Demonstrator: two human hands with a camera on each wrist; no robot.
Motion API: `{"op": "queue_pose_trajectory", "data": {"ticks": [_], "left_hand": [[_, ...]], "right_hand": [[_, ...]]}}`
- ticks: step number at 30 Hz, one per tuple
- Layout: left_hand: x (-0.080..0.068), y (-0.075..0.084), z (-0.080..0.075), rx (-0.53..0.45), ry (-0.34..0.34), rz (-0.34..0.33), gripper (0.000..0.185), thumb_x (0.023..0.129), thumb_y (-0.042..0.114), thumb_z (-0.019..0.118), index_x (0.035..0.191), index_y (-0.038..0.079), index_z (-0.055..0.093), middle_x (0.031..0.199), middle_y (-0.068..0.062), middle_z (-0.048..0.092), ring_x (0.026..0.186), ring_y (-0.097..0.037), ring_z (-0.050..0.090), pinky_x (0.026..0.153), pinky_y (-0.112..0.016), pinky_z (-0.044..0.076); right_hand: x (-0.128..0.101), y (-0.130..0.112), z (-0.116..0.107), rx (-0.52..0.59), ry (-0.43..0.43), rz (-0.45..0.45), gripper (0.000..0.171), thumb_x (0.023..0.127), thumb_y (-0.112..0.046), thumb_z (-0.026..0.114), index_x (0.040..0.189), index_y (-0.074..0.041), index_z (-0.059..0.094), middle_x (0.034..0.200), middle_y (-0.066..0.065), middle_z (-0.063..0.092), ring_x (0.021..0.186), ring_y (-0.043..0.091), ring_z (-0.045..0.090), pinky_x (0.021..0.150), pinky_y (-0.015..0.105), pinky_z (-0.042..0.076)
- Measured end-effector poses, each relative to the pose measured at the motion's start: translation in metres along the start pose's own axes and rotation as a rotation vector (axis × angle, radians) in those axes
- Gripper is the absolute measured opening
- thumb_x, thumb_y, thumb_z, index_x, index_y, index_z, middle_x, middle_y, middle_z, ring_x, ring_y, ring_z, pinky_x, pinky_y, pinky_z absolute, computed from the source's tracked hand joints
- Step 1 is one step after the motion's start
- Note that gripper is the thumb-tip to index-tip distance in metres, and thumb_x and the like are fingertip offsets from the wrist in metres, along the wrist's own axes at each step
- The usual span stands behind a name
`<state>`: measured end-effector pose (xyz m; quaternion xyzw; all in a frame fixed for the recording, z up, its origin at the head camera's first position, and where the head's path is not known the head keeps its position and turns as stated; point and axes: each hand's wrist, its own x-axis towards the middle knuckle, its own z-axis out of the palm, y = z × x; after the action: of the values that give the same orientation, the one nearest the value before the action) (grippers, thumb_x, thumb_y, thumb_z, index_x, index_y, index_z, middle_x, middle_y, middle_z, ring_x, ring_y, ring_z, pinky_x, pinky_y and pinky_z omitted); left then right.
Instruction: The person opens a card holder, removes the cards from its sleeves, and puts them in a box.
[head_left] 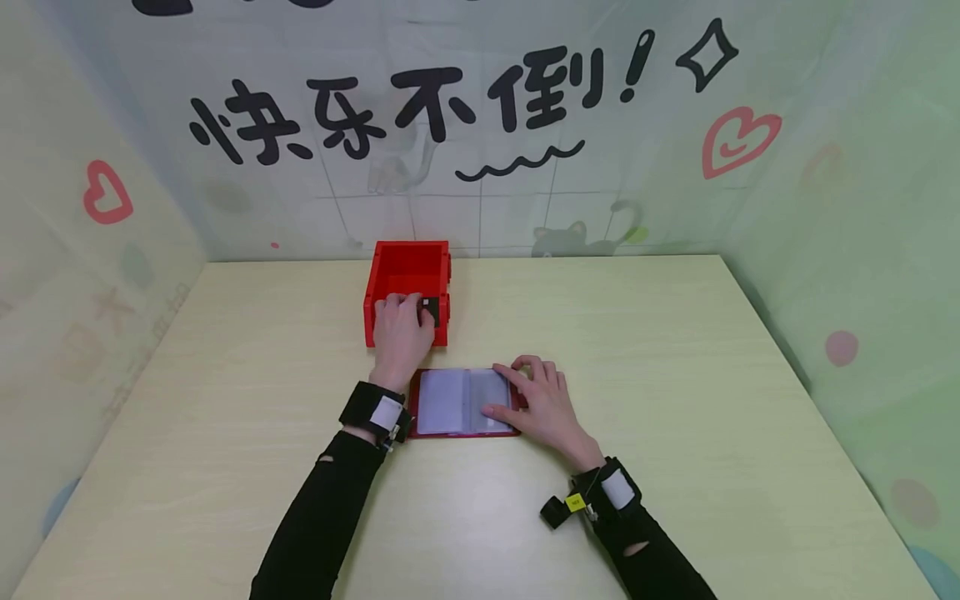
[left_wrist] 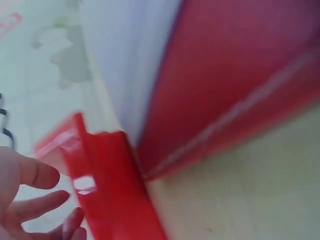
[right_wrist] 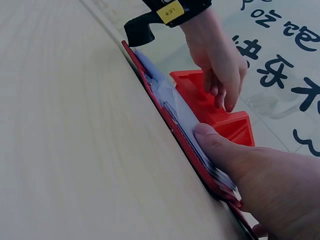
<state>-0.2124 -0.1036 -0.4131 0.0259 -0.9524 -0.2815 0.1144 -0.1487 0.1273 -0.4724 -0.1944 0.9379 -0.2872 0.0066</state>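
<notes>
My left hand (head_left: 403, 329) reaches down into the near end of a red plastic bin (head_left: 408, 247). A small dark item (head_left: 431, 310) with a white mark shows beside its thumb. In the left wrist view the fingers (left_wrist: 42, 205) are loosely bent and apart from the thumb, with nothing visible between them. A red-covered booklet (head_left: 442, 404) with clear plastic sleeve pages lies open in front of the bin. My right hand (head_left: 543, 404) rests on its right side, thumb on the page and forefinger at the top edge. The right wrist view shows the thumb (right_wrist: 212, 137) pressing the stacked sleeves.
A pale wood-grain table (head_left: 645, 333) carries the bin and the booklet. Printed cloth walls (head_left: 480, 167) with black characters stand behind it and at both sides. Each wrist wears a black strap with a small camera (head_left: 555, 512).
</notes>
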Motion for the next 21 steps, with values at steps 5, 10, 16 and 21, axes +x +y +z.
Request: {"op": "queue_pose_trajectory", "data": {"ticks": [5,10,16,21], "left_hand": [[-0.035,0.01,-0.009,-0.208,-0.023,0.01,0.034,0.092,0.012,0.068,0.123,0.002,0.063,0.116,-0.018,0.061,0.104,-0.031,0.056,0.088,-0.043,0.055],[-0.068,0.011,-0.008,-0.308,-0.162,0.014,0.021,0.093,0.012,0.067,0.113,0.006,0.066,0.091,-0.009,0.066,0.077,-0.02,0.057,0.07,-0.027,0.051],[-0.084,0.005,-0.003,-0.329,-0.32,0.016,0.014,0.094,0.011,0.067,0.105,0.004,0.072,0.085,-0.008,0.07,0.073,-0.016,0.058,0.07,-0.026,0.051],[-0.081,-0.006,0.0,-0.346,-0.399,0.018,0.017,0.094,0.012,0.069,0.107,0.003,0.074,0.096,-0.01,0.074,0.082,-0.017,0.064,0.079,-0.031,0.056]], "right_hand": [[0.0,-0.001,-0.001,0.004,0.0,0.011,0.068,0.083,-0.051,0.077,0.141,-0.02,0.059,0.132,0.011,0.047,0.12,0.033,0.038,0.098,0.047,0.032],[-0.001,-0.001,-0.002,0.013,0.001,0.026,0.068,0.082,-0.051,0.078,0.14,-0.019,0.059,0.133,0.011,0.047,0.121,0.033,0.038,0.099,0.047,0.032],[0.0,-0.001,-0.002,0.03,0.0,0.039,0.067,0.082,-0.051,0.079,0.137,-0.018,0.059,0.136,0.013,0.047,0.122,0.033,0.039,0.101,0.048,0.033],[0.002,-0.003,-0.004,0.057,0.001,0.052,0.068,0.079,-0.049,0.082,0.135,-0.017,0.059,0.136,0.013,0.047,0.124,0.033,0.039,0.103,0.051,0.033]]}}
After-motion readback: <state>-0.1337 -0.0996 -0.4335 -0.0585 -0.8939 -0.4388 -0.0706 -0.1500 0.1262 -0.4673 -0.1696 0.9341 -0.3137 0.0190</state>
